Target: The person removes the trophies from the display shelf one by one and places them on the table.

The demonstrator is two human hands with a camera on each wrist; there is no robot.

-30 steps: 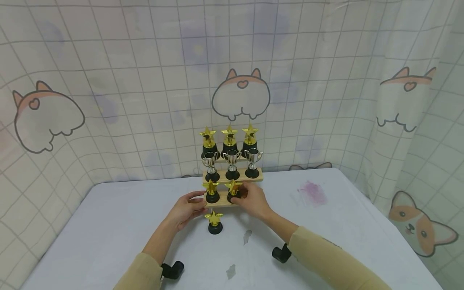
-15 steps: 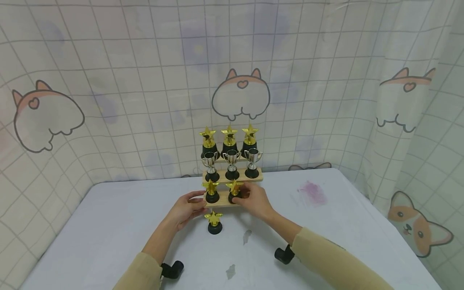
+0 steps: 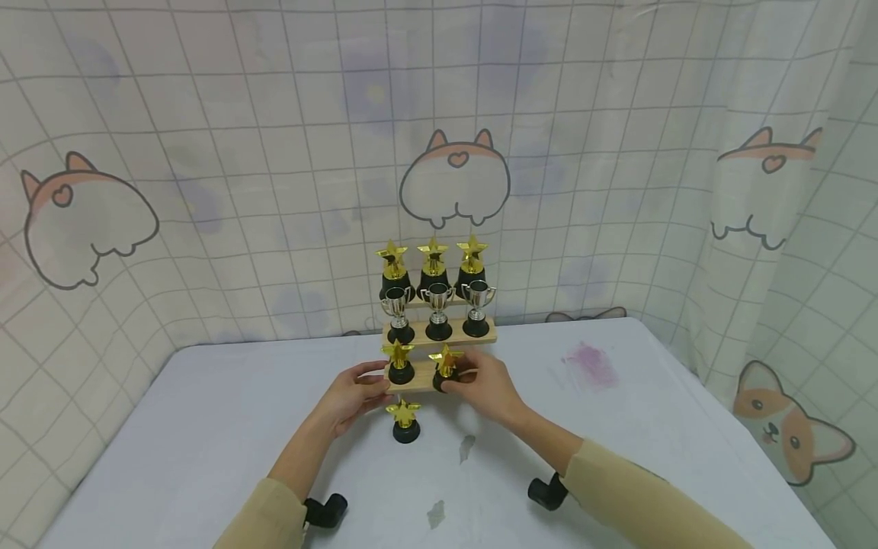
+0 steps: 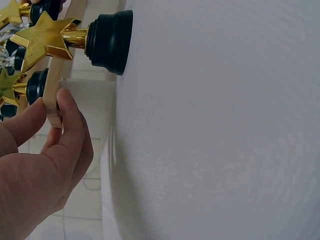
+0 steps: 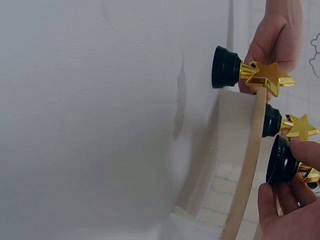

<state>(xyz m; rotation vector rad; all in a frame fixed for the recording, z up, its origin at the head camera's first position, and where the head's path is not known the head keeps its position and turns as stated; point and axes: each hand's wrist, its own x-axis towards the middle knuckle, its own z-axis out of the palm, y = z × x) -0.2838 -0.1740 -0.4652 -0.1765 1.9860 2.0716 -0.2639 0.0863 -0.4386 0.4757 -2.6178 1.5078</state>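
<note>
In the head view, my right hand (image 3: pixel 485 381) holds a gold star trophy (image 3: pixel 446 360) by its black base (image 5: pixel 282 159), close over the bottom wooden shelf (image 3: pixel 420 375). My left hand (image 3: pixel 357 396) pinches the left end of that shelf, thumb on top and fingers beneath, as the left wrist view shows. Beside the left thumb, another star trophy (image 3: pixel 400 362) stands on the shelf's left part. A third small star trophy (image 3: pixel 405 422) stands upright on the table in front of the shelf.
Behind, several silver cup trophies (image 3: pixel 438 311) line the middle shelf (image 3: pixel 453 329). Larger star trophies (image 3: pixel 433 263) fill the top tier. A grid-patterned curtain (image 3: pixel 274 168) hangs behind the white table (image 3: pixel 240 427), which has grey marks and a pink stain (image 3: pixel 593 364).
My right hand has shifted the star trophy a little to the right and toward the shelf's front edge. The left hand keeps its place on the shelf end.
</note>
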